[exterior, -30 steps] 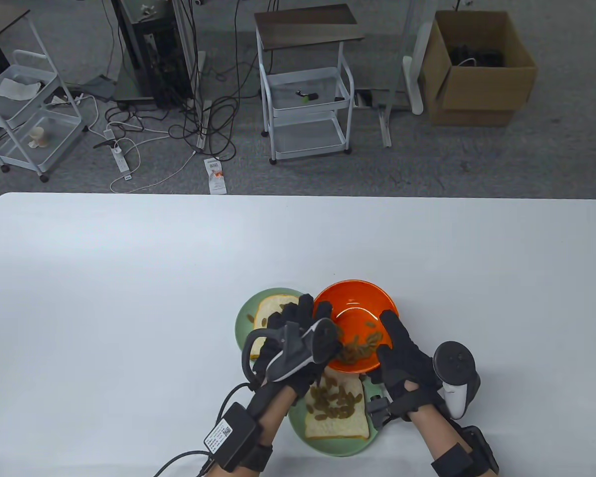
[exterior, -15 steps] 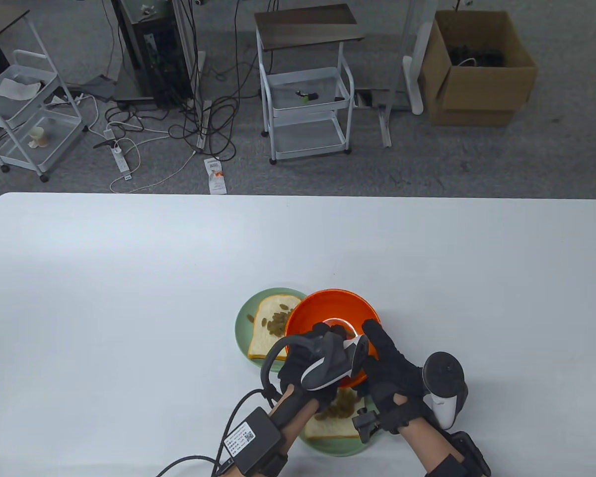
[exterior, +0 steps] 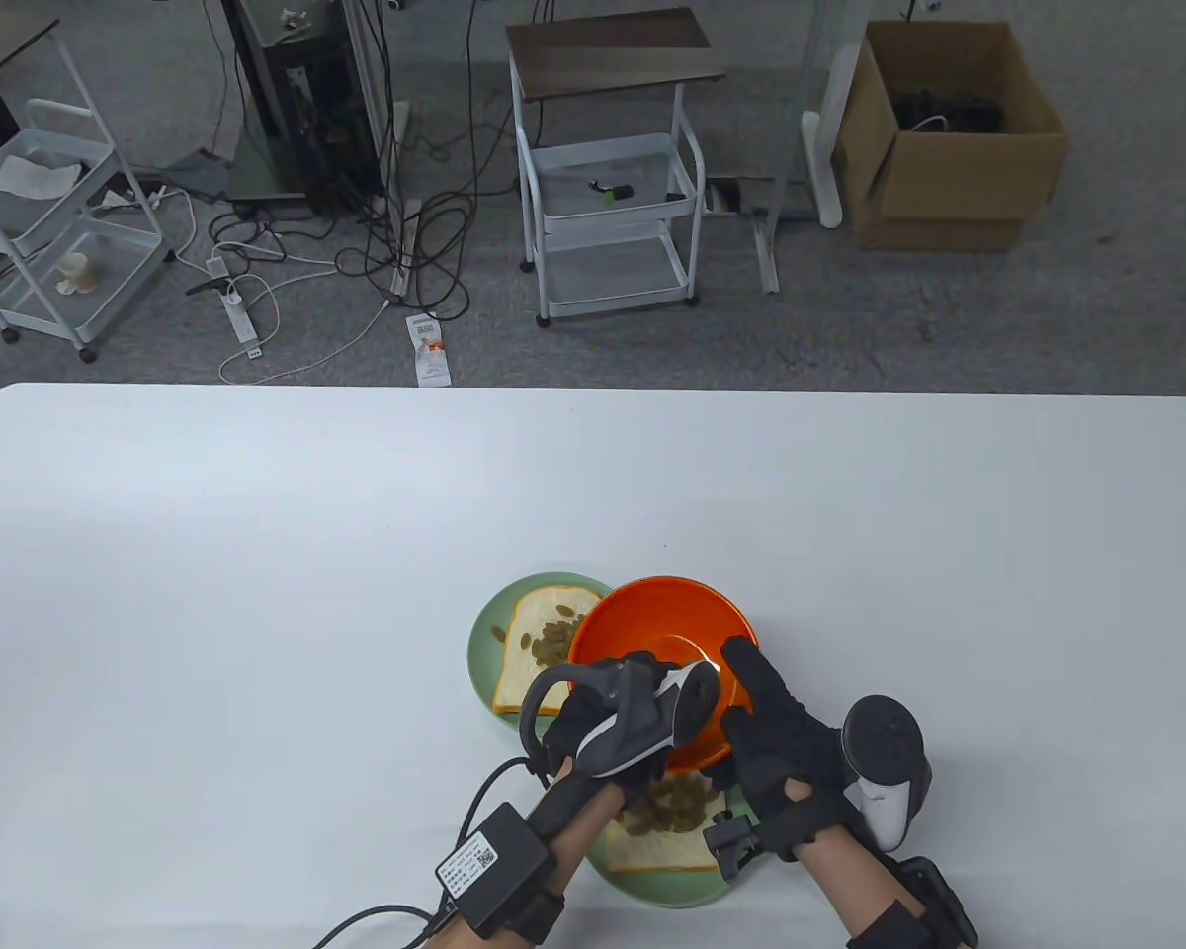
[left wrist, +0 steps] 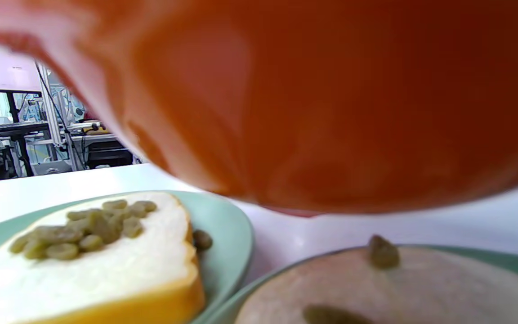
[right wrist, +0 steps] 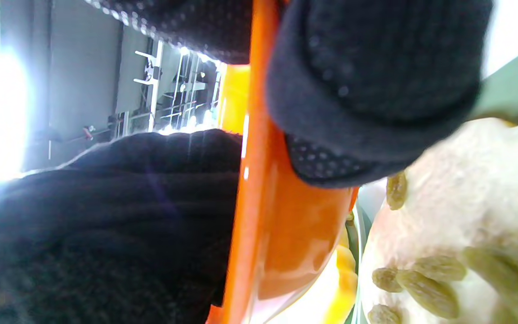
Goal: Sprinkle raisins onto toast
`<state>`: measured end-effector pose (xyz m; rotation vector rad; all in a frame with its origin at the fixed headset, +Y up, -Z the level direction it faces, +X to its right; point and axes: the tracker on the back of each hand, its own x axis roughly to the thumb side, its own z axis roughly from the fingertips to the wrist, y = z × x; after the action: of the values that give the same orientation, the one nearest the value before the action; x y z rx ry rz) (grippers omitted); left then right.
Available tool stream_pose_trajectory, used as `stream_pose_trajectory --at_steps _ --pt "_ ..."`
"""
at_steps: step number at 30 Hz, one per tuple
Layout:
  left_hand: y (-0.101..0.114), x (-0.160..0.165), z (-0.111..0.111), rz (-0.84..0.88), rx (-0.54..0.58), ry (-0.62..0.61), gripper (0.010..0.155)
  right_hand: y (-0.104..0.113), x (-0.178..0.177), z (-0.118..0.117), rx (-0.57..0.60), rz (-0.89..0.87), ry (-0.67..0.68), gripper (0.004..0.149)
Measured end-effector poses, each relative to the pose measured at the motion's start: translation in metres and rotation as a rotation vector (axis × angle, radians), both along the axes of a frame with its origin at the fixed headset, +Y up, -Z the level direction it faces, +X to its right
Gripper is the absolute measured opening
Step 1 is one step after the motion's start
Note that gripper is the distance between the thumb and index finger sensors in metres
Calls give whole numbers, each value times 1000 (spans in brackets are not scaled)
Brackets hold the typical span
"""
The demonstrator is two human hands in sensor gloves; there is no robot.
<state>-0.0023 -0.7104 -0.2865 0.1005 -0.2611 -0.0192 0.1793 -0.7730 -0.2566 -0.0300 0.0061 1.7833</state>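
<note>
An orange bowl (exterior: 652,633) is held tilted above the near toast (exterior: 687,848), which carries a heap of raisins (exterior: 674,799) on a green plate (exterior: 652,883). My right hand (exterior: 766,727) grips the bowl's right rim; the right wrist view shows the fingers (right wrist: 367,67) pinching the rim (right wrist: 259,180). My left hand (exterior: 603,727) is at the bowl's near-left rim, its fingers reaching into the bowl; its grip is hidden. The far toast (exterior: 539,647) with raisins lies on a second green plate (exterior: 482,643). The left wrist view shows the bowl's underside (left wrist: 331,90) above both toasts.
The white table (exterior: 257,593) spreads wide to the left, right and back of the plates. The two plates touch or nearly touch near the table's front middle. Beyond the table's far edge is the floor with carts and cables.
The bowl has come toward me and now hangs tilted over the near toast. My left hand moved from over the far toast to the bowl's near rim. Raisins no longer show inside the bowl.
</note>
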Motion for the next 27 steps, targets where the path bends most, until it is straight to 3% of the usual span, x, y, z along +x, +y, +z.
stream_pose_trajectory --at_steps 7,10,13,17,19,24,27 --pt "15 -9 1 140 14 -16 37 0 5 -2 1 17 -18 62" --pt "29 -25 -4 218 69 5 37 -2 11 -5 0 35 -43 62" --pt "33 -51 -15 316 53 65 37 -4 18 -10 -6 54 -74 62" --pt "20 -82 -33 320 13 163 37 -5 27 -15 -9 67 -108 62" --pt "5 -94 -42 295 -76 209 38 -5 31 -17 -8 79 -124 62" --pt "-19 -99 -51 173 -208 222 38 -5 39 -21 -12 80 -151 62" --pt "-23 -95 -50 101 -194 224 38 -5 42 -21 -12 83 -155 61"
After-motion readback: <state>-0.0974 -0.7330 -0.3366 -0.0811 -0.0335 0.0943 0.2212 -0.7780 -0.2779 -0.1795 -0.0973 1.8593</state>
